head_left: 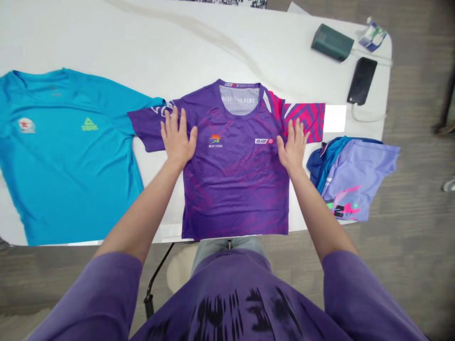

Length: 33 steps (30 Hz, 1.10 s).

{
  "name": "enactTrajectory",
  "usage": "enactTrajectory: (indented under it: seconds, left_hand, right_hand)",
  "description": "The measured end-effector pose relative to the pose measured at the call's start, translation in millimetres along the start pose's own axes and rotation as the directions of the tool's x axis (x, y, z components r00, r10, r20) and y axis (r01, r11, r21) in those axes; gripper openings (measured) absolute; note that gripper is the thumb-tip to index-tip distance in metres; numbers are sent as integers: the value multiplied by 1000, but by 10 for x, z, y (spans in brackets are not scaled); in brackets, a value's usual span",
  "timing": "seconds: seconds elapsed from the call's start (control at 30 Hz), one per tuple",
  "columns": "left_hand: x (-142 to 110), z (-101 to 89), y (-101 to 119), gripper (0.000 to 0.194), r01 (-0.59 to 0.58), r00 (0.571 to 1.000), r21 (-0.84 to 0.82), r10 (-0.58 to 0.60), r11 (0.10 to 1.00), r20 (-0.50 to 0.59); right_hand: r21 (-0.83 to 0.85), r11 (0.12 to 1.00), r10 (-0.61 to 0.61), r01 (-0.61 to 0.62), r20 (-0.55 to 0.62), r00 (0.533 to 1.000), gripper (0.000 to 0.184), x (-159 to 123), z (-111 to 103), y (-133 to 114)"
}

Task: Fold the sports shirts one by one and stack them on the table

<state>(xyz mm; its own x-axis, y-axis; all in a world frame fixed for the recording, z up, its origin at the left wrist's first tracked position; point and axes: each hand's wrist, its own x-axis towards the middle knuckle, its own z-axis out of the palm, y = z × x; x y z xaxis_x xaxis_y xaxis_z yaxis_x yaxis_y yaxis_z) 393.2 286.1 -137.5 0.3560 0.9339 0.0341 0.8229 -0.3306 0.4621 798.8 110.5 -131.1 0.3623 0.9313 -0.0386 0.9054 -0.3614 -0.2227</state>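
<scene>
A purple T-shirt [236, 180] lies spread face up on the table, its collar pointing away from me and its lower edge along the near table edge. My left hand [177, 137] rests flat with fingers spread where its left-side sleeve joins the body. On the other side, my right hand [293, 146] lies open at the base of the pink-patterned sleeve. The outer part of the purple sleeve on the left overlaps the sleeve of a blue T-shirt [71, 175], which is also laid out face up.
To the right, several folded clothes, a lavender one [359, 175] on top, overhang the corner of the white table [106, 38]. A black phone [361, 81] with a cable, a dark green box-shaped device [332, 42] and a small blue-white packet [372, 37] sit at the far right.
</scene>
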Motion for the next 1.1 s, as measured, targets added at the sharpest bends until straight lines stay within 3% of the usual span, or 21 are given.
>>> enactTrajectory:
  seconds: [0.07, 0.17, 0.23, 0.33, 0.47, 0.53, 0.6, 0.7, 0.8, 0.87, 0.93, 1.0, 1.1]
  left_hand:
    - [456, 112, -310, 77, 89, 996, -32, -89, 996, -14]
    - [709, 265, -616, 81, 153, 987, 17, -152, 988, -46]
    - [719, 322, -688, 82, 172, 982, 57, -167, 983, -89]
    - [710, 285, -661, 86, 223, 973, 40, -219, 974, -78]
    - [548, -83, -484, 86, 160, 985, 52, -156, 986, -68]
    - [268, -389, -371, 83, 125, 990, 103, -118, 987, -79]
    - [-137, -733, -298, 79, 161, 986, 153, -154, 975, -60]
    - [-749, -1244, -382, 67, 281, 958, 186, -286, 942, -2]
    - [-1008, -1677, -752, 54, 383, 920, 159, -391, 910, 18]
    - [-903, -1893, -1092, 49, 392, 918, 74, -396, 917, 34]
    - [-635, -2035, -1428, 48, 357, 933, -14, -356, 934, 60]
    - [-301, -2101, -1708, 47, 313, 948, -55, -308, 948, 85]
    - [147, -2101, -1996, 47, 245, 964, -37, -239, 969, 119]
  right_hand:
    - [-82, 990, 114, -111, 29, 993, 80, 517, 115, 177]
    - [-242, 932, 288, -270, 39, 957, 86, 878, 312, 359]
    - [-276, 904, 335, -326, -15, 942, 89, 936, 413, 417]
    - [-192, 912, 361, -363, -48, 931, 91, 959, 440, 455]
    - [-104, 948, 297, -302, -54, 953, 93, 808, 175, 378]
    - [-56, 976, 206, -213, -109, 972, 89, 477, -49, 206]
    - [22, 991, 131, -129, -99, 986, 83, -75, -275, -70]
    - [105, 987, 115, -124, 90, 989, 70, -1171, -523, -576]
    - [138, 978, 101, -155, 339, 935, 47, -2248, -594, -1056]
    - [157, 969, 105, -190, 432, 896, 36, -2808, -565, -1362]
    - [168, 959, 130, -229, 458, 879, 29, -3203, -516, -1701]
    - [166, 950, 166, -266, 456, 875, 24, -3436, -471, -2101]
    - [159, 941, 195, -300, 468, 862, 19, -3529, -405, -2797]
